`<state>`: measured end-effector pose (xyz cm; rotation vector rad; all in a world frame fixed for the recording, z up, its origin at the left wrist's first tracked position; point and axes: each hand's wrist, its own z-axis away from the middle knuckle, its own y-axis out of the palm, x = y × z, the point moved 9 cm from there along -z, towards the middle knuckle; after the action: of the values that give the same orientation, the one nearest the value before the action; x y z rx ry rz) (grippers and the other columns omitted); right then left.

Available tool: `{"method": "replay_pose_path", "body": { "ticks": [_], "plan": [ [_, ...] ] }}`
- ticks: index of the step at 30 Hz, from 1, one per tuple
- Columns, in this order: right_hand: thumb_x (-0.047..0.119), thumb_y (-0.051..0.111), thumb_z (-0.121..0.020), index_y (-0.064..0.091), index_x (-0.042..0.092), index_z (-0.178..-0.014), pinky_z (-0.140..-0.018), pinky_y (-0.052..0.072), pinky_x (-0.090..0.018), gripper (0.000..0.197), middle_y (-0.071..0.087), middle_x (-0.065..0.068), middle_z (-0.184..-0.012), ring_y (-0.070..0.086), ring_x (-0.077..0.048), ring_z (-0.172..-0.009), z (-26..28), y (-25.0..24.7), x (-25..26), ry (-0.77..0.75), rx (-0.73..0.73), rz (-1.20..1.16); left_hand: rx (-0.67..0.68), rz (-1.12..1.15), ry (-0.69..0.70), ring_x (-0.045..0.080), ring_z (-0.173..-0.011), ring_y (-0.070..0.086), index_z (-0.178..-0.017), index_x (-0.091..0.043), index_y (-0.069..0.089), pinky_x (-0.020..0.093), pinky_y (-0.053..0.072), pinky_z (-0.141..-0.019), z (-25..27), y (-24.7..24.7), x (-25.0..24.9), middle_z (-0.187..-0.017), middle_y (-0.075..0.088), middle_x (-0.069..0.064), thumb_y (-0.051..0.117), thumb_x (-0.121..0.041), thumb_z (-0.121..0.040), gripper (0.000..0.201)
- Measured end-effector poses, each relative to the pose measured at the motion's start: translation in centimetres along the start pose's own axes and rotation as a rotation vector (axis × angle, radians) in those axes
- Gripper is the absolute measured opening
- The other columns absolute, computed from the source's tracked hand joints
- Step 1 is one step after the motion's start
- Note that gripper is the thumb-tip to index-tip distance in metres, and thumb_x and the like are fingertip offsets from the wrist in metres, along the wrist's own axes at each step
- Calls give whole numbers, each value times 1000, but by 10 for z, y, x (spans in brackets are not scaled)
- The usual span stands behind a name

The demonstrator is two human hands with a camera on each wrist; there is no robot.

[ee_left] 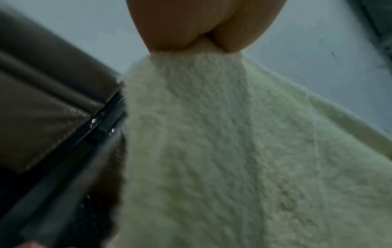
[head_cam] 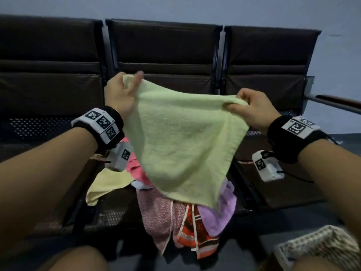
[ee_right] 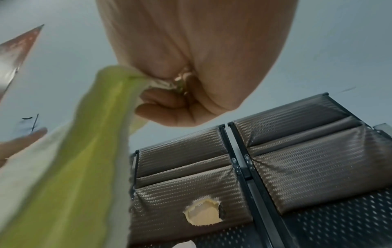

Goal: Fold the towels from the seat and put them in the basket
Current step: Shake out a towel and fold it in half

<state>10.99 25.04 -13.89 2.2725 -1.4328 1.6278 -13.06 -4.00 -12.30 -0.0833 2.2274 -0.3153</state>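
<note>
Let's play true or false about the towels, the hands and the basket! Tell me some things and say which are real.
1. Both hands hold the green towel up in the air. True: the left hand and the right hand each pinch a top corner.
2. The green towel is already folded. False: it hangs open between the hands.
3. More towels lie on the seat under it. True: a yellow towel, a purple towel and others are piled there.
4. The basket is on the seat. False: it sits low at the right, beside the seat.
5. The right hand is empty. False: its fingers grip the towel's corner.
</note>
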Motion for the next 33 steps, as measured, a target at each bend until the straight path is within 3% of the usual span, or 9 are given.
{"method": "replay_pose_path", "body": {
  "ticks": [4, 6, 9, 15, 19, 23, 27, 30, 33],
  "plan": [
    [40, 75, -86, 66, 32, -117, -75, 52, -25, 33, 69, 13, -102, 66, -4, -87, -1, 1, -2, 28, 98, 288, 169, -82, -17, 9, -71, 70, -84, -18, 72, 32, 57, -61, 5, 3, -7, -79, 73, -2, 87, -48, -66, 38],
    [41, 71, -88, 73, 33, -96, -70, 50, -30, 11, 73, 10, -89, 68, -10, -82, 3, 6, -8, 45, 159, 363, 163, -93, -49, 19, -77, 72, -82, -14, 73, 40, 59, -65, 11, 2, -3, -81, 75, 3, 89, -48, -63, 42],
    [40, 75, -85, 74, 27, -76, -63, 49, -31, 16, 73, 2, -74, 66, -13, -71, 6, -1, -21, 92, 104, 276, 161, -5, -120, 18, -78, 74, -83, -17, 76, 43, 63, -69, 17, 3, 11, -81, 76, 0, 89, -49, -62, 40],
    [38, 70, -92, 65, 10, -81, -53, 51, -23, 30, 71, 4, -68, 68, -12, -65, 19, 4, -42, 291, 67, -168, 148, 26, -143, 19, -68, 67, -81, -11, 77, 40, 56, -63, 18, 12, 35, -75, 74, 7, 78, -42, -83, 31],
    [33, 62, -97, 64, 13, -73, -63, 49, -25, 31, 70, -2, -75, 65, -17, -71, 16, 14, -40, 370, -16, -214, 110, -6, -231, 19, -52, 45, -57, -6, 59, 34, 37, -53, 18, 26, 40, -51, 48, 2, 64, -50, -82, 51],
    [32, 69, -91, 76, 4, -83, -69, 52, -32, 30, 76, -13, -89, 70, -20, -77, 13, 20, -30, 433, -189, -257, 77, 306, -459, 21, -65, 57, -59, -11, 64, 35, 44, -61, 32, 58, 27, -66, 57, 8, 70, -42, -73, 36],
    [24, 69, -92, 70, -12, -100, -77, 60, -44, 37, 74, -24, -98, 72, -35, -85, 12, 52, -9, 462, -177, -374, 265, 513, -411, 21, -66, 67, -66, -10, 71, 30, 53, -61, 67, 108, -21, -70, 70, 8, 70, -23, -90, 27],
    [30, 72, -87, 72, -11, -99, -72, 60, -46, 42, 72, -20, -86, 69, -30, -76, 14, 75, 8, 466, -81, -494, 438, 476, -292, 17, -64, 63, -80, -1, 73, 26, 53, -59, 97, 133, -56, -76, 68, 13, 65, -18, -95, 23],
    [30, 75, -87, 74, -7, -100, -54, 54, -26, 39, 72, -14, -78, 68, -20, -63, 21, 79, 11, 433, 4, -504, 531, 473, -319, 14, -57, 57, -92, 7, 71, 24, 49, -58, 107, 138, -61, -73, 63, 13, 57, -8, -92, 21]
  ]
}}
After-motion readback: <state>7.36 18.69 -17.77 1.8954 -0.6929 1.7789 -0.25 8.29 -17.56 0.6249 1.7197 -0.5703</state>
